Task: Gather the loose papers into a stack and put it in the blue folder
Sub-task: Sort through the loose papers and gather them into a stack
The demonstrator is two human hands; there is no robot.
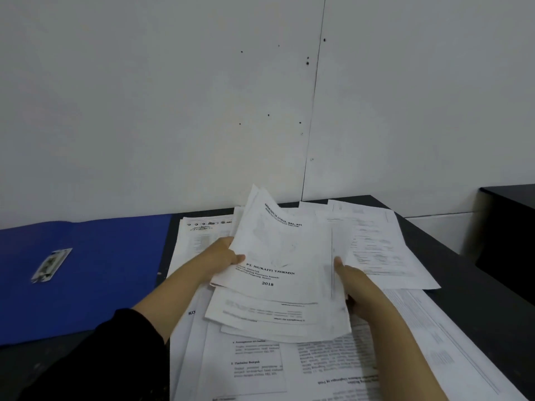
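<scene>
Mid-gather. Both hands are on a partial bundle of sheets point(278, 279), raised off the counter point(469, 273) and tilted up at the far edge. Top sheet is a title page dated 2018.

Left hand point(220, 256): grip closed on the bundle's left edge, thumb on top, fingers hidden underneath. Right hand point(356, 287): grip closed on the right edge, thumb up along the side, fingers under the paper. The bundle is not squared; lower sheets fan out toward the near edge and corners are staggered.

Not yet collected: printed pages point(289, 369) lying flat underneath and nearer the camera, a form sheet point(379, 250) to the right, another sheet point(197, 235) by the folder. How many, I cannot tell.

Blue folder point(86, 270) lies open flat on the counter to the left, against the wall, just beside the paper spread. A metal clip point(50, 264) sits on its inner face.

Next, by my read: set the bundle down on the remaining pages or sweep them under it, then tap the edges square. Only then across to the folder. Risk: loose lower sheets slipping out if it's carried as is.
</scene>
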